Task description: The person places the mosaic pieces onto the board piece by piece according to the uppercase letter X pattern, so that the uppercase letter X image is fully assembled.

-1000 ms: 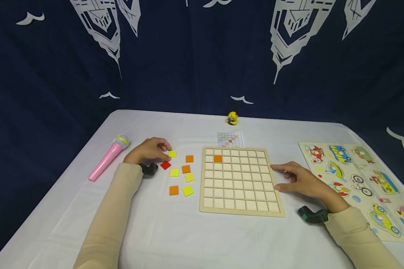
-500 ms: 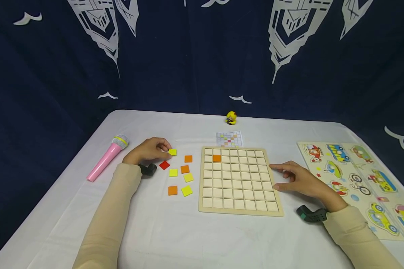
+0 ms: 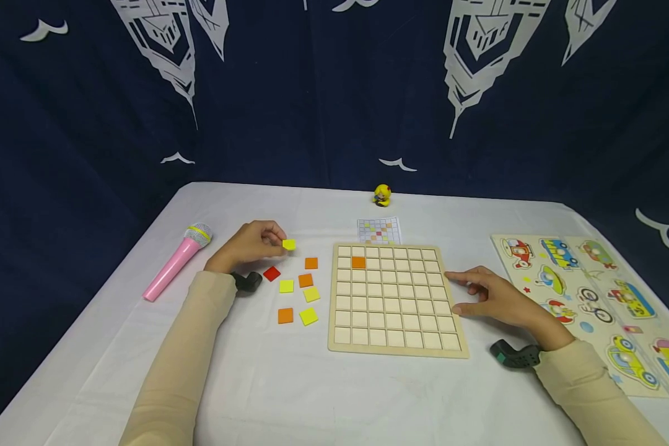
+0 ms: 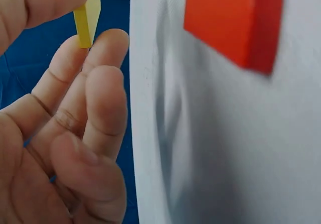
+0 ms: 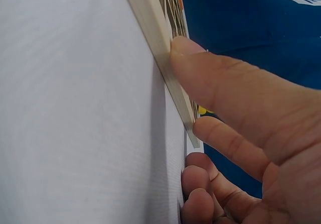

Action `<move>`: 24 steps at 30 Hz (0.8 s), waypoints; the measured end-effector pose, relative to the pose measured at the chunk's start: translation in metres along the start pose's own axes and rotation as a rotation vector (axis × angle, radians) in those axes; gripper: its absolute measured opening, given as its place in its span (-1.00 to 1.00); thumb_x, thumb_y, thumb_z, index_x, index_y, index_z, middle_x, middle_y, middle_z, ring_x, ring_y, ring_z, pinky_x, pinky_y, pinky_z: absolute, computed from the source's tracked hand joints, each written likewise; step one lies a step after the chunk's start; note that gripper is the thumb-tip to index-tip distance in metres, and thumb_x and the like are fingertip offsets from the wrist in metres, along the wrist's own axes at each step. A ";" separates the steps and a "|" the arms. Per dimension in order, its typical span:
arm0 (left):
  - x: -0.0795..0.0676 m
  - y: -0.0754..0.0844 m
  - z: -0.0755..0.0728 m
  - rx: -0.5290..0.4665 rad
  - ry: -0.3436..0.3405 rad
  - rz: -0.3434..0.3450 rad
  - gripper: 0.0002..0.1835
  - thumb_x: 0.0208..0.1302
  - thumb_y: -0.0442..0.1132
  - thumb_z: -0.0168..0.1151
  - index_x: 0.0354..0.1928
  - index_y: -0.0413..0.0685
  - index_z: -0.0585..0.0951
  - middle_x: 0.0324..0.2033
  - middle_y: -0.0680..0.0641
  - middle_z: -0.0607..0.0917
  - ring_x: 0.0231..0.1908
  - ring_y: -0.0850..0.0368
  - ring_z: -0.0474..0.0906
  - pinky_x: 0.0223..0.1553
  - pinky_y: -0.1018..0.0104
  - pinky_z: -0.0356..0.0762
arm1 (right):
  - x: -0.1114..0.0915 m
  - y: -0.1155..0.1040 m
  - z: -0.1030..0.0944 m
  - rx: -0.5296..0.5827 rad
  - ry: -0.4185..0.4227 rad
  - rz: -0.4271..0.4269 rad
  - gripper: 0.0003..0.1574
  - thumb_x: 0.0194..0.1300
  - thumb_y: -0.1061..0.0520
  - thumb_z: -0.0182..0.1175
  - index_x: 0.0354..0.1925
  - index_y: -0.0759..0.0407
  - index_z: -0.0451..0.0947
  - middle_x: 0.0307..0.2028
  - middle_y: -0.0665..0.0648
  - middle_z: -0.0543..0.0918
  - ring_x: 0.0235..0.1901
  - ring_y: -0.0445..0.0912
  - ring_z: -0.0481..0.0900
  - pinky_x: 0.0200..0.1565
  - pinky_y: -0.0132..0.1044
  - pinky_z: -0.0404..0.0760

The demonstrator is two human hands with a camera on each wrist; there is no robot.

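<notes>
My left hand pinches a yellow square tile between thumb and fingers, just above the cloth. In the left wrist view the same yellow tile stands edge-on between thumb and fingertips. Close by lies a red tile, large in the left wrist view. Several loose orange and yellow tiles lie between this hand and a wooden grid board. One orange tile sits in the board's second row. At the board's right edge, my right hand touches the rim with thumb and index finger; its other fingers are bent.
A pink microphone lies at the left. Behind the board are a small printed pattern card and a yellow figurine. A vehicle picture puzzle board takes up the right side. A dark blue curtain hangs behind the table.
My left hand has taken hold of the yellow tile and lifted it slightly up off the cloth. The right hand stays at the board's edge.
</notes>
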State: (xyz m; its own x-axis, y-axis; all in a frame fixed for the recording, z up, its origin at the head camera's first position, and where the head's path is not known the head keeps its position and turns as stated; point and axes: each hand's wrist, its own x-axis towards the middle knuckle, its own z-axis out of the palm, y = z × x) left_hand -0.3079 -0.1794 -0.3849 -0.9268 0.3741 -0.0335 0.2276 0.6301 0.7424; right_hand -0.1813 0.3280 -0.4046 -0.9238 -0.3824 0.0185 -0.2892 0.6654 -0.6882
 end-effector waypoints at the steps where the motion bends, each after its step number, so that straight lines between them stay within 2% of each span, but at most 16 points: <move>1: 0.001 0.001 0.000 -0.008 0.000 0.004 -0.69 0.24 -0.27 0.55 -0.04 -0.21 0.69 -0.26 -0.07 0.72 -0.28 0.05 0.48 -0.16 0.30 0.42 | 0.000 0.000 0.000 0.001 0.000 -0.003 -0.13 0.27 0.21 0.57 0.44 0.42 0.49 -0.10 0.14 0.46 -0.26 -0.15 0.32 -0.25 -0.33 0.39; 9: 0.002 0.012 0.005 -0.034 0.014 0.041 -0.69 0.22 -0.31 0.54 -0.04 -0.20 0.68 -0.27 -0.06 0.75 -0.31 0.04 0.53 -0.24 0.38 0.48 | -0.001 0.001 0.000 0.015 0.002 -0.032 -0.13 0.26 0.22 0.57 0.43 0.46 0.48 -0.11 0.15 0.45 -0.28 -0.15 0.31 -0.27 -0.32 0.38; 24: 0.001 0.052 0.029 -0.032 -0.026 0.129 -0.69 0.21 -0.31 0.58 -0.05 -0.16 0.69 -0.27 -0.04 0.80 -0.44 0.07 0.49 -0.30 0.32 0.43 | -0.001 -0.001 0.000 0.009 0.002 -0.013 -0.12 0.26 0.20 0.57 0.44 0.44 0.48 -0.09 0.17 0.46 -0.27 -0.14 0.32 -0.27 -0.32 0.39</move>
State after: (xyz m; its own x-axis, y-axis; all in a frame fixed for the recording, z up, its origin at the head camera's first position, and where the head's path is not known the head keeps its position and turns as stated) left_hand -0.2887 -0.1269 -0.3657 -0.8822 0.4685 0.0469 0.3347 0.5540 0.7623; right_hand -0.1800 0.3281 -0.4042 -0.9204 -0.3898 0.0295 -0.2993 0.6541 -0.6947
